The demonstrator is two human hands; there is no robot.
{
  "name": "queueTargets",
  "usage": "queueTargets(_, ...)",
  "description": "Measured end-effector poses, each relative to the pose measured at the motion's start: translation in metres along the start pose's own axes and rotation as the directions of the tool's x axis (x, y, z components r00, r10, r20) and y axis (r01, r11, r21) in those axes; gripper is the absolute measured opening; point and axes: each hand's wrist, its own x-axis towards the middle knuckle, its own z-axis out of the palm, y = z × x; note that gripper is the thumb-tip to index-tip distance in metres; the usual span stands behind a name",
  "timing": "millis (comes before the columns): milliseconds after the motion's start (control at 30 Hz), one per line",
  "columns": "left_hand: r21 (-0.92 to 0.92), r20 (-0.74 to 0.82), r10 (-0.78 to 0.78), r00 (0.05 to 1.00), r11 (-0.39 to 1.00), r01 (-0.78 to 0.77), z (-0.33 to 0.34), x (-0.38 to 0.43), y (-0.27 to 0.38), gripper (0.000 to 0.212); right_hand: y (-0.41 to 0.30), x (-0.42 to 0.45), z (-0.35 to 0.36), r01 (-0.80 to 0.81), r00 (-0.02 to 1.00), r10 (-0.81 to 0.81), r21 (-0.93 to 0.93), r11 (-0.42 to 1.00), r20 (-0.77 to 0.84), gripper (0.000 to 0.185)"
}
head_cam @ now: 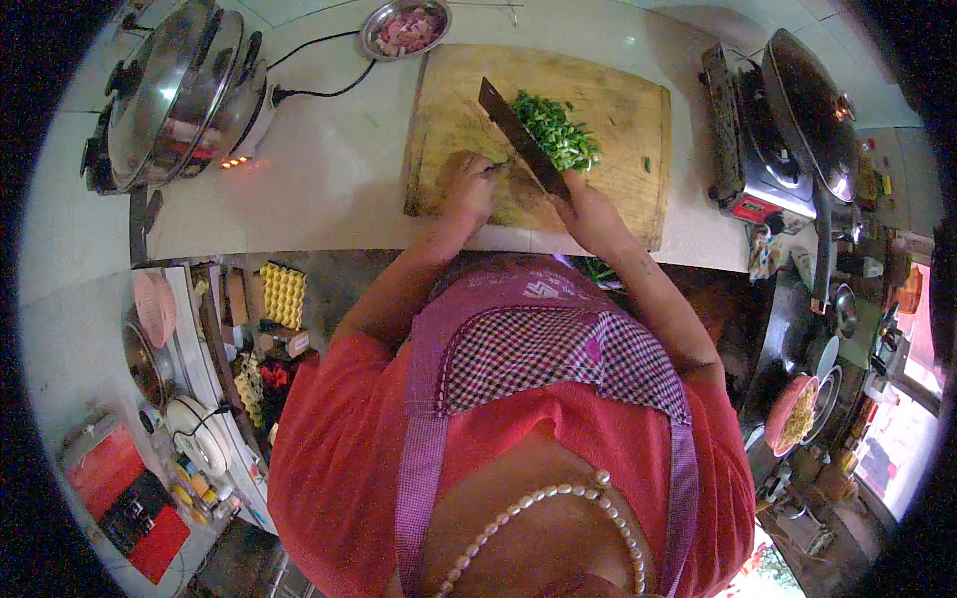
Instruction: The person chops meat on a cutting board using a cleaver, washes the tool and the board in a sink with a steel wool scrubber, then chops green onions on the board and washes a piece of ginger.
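Observation:
A wooden cutting board (620, 112) lies on the pale tiled counter. My right hand (591, 213) grips a dark, broad-bladed kitchen knife (523, 138), its blade slanting up and left over the board. Right beside the blade is a pile of chopped green leafy vegetable (557, 131), with a few loose bits on the wood. My left hand (471, 183) rests at the board's lower left, fingers curled, apart from the knife. A small dark bit shows at its fingertips; whether the fingers hold it I cannot tell.
A metal bowl of raw cut meat (407, 30) stands behind the board. At the left is a lidded electric pan (172, 97) with its cable. A portable gas stove (770, 164) stands right, bearing a wok (811, 112). Further right is a pink bowl of food (792, 415).

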Motion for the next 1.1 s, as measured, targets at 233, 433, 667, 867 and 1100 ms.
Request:
queueTargets(233, -0.226, -0.026, -0.158, 0.987, 0.963, 0.148, -0.004, -0.002, 0.005, 0.037, -0.007, -0.019, -0.016, -0.041, 0.983, 0.044, -0.016, 0.999, 0.179, 0.028)
queueTargets(433, -0.088, -0.087, 0.064, 0.994, 0.994, -0.072, 0.013, -0.016, -0.011, 0.033, -0.008, -0.005, -0.002, 0.027, 0.998, -0.026, -0.017, 0.999, 0.062, 0.029)
queueTargets(667, -0.050, 0.083, -0.067, 0.994, 0.996, 0.072, -0.009, 0.006, 0.004, 0.036, 0.008, -0.011, 0.000, -0.114, 0.994, 0.113, 0.129, 0.985, 0.010, 0.027)
queueTargets(867, 0.069, 0.198, -0.088, 0.976, 0.995, 0.076, 0.004, 0.008, -0.003, 0.045, -0.001, -0.016, -0.002, -0.053, 0.992, 0.063, -0.088, 0.995, 0.107, 0.026)
queueTargets(1100, -0.024, 0.113, 0.023, 0.993, 1.000, -0.020, 0.018, -0.014, -0.024, 0.041, 0.000, -0.005, 0.005, -0.058, 0.998, 0.058, 0.038, 0.998, 0.000, 0.027)
